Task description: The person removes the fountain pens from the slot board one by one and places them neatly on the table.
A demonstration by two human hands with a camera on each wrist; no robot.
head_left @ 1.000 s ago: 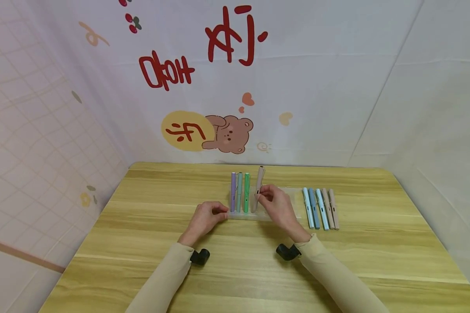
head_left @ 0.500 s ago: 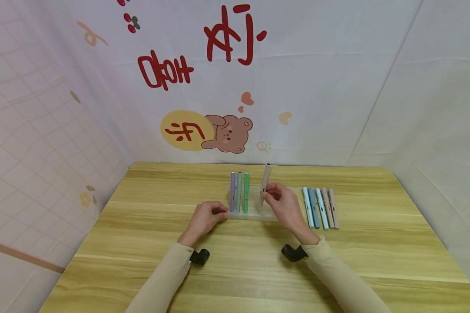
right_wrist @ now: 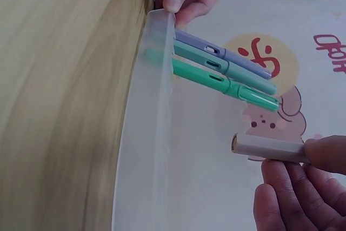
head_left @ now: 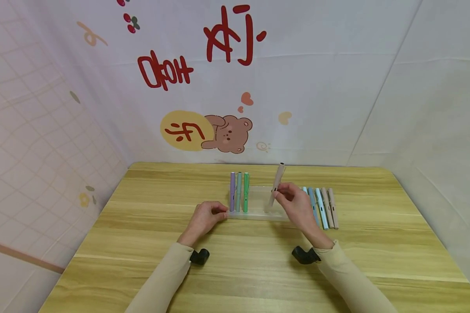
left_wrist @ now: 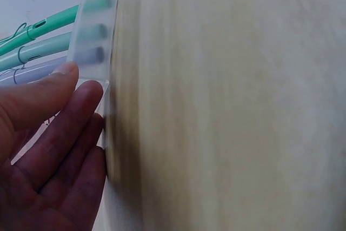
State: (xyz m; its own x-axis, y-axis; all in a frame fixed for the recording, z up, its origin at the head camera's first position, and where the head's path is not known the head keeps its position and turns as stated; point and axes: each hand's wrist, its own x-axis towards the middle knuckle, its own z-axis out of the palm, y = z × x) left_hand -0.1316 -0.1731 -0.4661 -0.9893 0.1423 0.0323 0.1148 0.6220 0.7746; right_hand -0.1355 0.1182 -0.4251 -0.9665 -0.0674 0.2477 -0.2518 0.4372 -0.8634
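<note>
A translucent pen stand (head_left: 263, 216) runs across the middle of the table. Standing in its left part are a purple pen (head_left: 232, 191), a grey-green pen (head_left: 239, 192) and a bright green pen (head_left: 246, 192). My left hand (head_left: 204, 218) pinches the stand's left end between thumb (left_wrist: 60, 82) and index finger. Between thumb and fingers of my right hand (head_left: 296, 205) is a pale taupe pen (head_left: 278, 179), upright but leaning right, over the stand's right half. Its lower end (right_wrist: 235, 143) shows apart from the stand's frosted front (right_wrist: 138, 155) in the right wrist view.
Right of the stand several pens lie side by side: light blue (head_left: 322, 209), blue (head_left: 313, 204) and taupe (head_left: 333, 209) ones, partly behind my right hand. A white printed cloth (head_left: 317, 87) hangs behind the wooden table (head_left: 243, 269).
My right hand has moved right along the stand with the taupe pen, which has risen out of its place beside the green pen and now leans more. My left hand has stayed put.
</note>
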